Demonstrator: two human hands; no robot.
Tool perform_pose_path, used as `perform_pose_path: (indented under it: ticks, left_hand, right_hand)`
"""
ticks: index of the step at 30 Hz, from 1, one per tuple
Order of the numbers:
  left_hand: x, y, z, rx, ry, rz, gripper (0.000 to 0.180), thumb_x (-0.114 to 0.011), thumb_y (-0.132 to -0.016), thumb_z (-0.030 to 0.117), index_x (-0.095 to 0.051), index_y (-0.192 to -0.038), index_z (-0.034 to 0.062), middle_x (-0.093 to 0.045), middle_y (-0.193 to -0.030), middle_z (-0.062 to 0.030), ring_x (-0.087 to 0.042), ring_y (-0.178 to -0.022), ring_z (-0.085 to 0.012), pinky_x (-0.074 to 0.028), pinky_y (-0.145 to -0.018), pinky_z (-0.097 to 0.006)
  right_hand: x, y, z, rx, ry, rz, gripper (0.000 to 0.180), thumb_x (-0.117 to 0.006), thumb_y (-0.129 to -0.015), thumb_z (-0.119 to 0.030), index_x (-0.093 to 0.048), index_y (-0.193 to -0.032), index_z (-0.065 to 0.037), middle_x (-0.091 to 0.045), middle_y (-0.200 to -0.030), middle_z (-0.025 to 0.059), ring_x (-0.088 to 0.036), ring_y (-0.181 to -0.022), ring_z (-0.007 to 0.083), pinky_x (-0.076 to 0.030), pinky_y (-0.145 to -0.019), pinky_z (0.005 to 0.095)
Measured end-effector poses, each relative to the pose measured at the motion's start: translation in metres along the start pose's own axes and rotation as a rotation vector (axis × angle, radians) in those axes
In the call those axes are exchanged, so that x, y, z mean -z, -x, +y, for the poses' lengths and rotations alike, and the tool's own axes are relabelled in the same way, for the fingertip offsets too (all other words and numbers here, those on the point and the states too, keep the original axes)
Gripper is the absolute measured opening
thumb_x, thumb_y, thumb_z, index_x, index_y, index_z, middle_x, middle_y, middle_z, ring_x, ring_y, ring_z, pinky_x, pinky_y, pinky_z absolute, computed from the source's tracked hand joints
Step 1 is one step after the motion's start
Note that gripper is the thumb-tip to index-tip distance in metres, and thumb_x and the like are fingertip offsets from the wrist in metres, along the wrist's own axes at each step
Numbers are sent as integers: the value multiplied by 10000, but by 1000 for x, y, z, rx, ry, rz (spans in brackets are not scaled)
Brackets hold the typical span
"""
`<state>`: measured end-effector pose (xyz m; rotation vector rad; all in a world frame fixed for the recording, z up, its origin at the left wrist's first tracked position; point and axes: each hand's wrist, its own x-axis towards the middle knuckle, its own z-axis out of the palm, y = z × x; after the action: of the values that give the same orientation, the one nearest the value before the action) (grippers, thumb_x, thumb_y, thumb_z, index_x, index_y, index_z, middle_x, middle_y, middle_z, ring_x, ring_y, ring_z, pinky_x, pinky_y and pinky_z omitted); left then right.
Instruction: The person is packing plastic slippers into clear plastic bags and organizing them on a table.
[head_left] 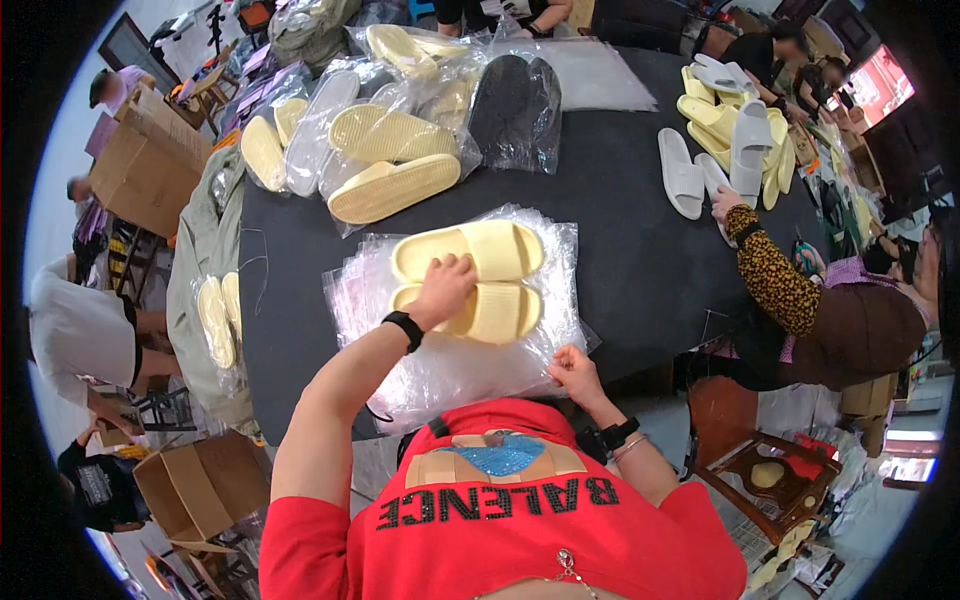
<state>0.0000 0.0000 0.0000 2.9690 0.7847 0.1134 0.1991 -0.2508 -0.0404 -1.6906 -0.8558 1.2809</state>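
Note:
A pair of pale yellow slide slippers lies side by side on a stack of clear plastic bags (400,385) in front of me. The far slipper (500,250) and the near slipper (508,312) both have their straps to the right. My left hand (445,290) reaches over the pair, its fingers curled at the inner edges where the two meet; it covers part of the near one. At the stack's near right corner, my right hand (575,372) pinches the edge of a plastic bag between thumb and fingers.
Bagged yellow slippers (395,190) and a bagged black pair (515,110) are piled at the far left of the dark table (620,150). On the right, a co-worker's hand (728,205) touches grey slippers (683,175). A wooden chair (765,470) stands at lower right.

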Motion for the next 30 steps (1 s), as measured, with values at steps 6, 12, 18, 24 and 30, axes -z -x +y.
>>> perform_pose_path:
  ticks: [6,12,18,24,30]
  left_hand:
    - [27,10,-45,155,-251,146,231,-547,-761,195,-590,-969,105,-549,-987,-84,-516,-929,-271,-401,-774,-460]
    - [53,23,23,-122,-41,-25,137,-535,-754,171,-596,-837,82,-537,-912,-80,-535,-872,-255,-447,-688,-422]
    - [5,48,26,-203,34,-72,170,-553,-779,225,-573,-878,88,-528,-908,-71,-517,-869,-248,-430,-686,-405]
    - [6,49,32,-194,36,-83,166,-550,-786,238,-574,-881,104,-531,-897,-54,-506,-861,-241,-413,-689,-407]
    - [6,50,36,-209,17,-83,172,-558,-780,236,-578,-887,102,-534,-875,-52,-506,-860,-239,-410,-691,-401]
  right_hand:
    - [6,-3,-2,98,437,90,282,-668,-740,-254,-557,-871,-30,-584,-681,81,-562,-634,140,-463,-591,304]
    - [11,-23,6,59,7,13,200,-588,-811,-116,-542,-975,-10,-585,-786,33,-545,-674,88,-463,-612,243]
    - [18,-16,-14,29,135,-16,144,-589,-801,-103,-585,-919,-21,-599,-744,26,-560,-645,91,-463,-589,236]
    - [22,-7,-10,20,101,-67,149,-584,-826,-128,-577,-937,-29,-599,-759,22,-559,-667,90,-463,-598,241]
    - [13,-19,-6,-24,-158,24,153,-588,-826,-122,-566,-941,-22,-604,-772,36,-565,-703,104,-461,-626,252]
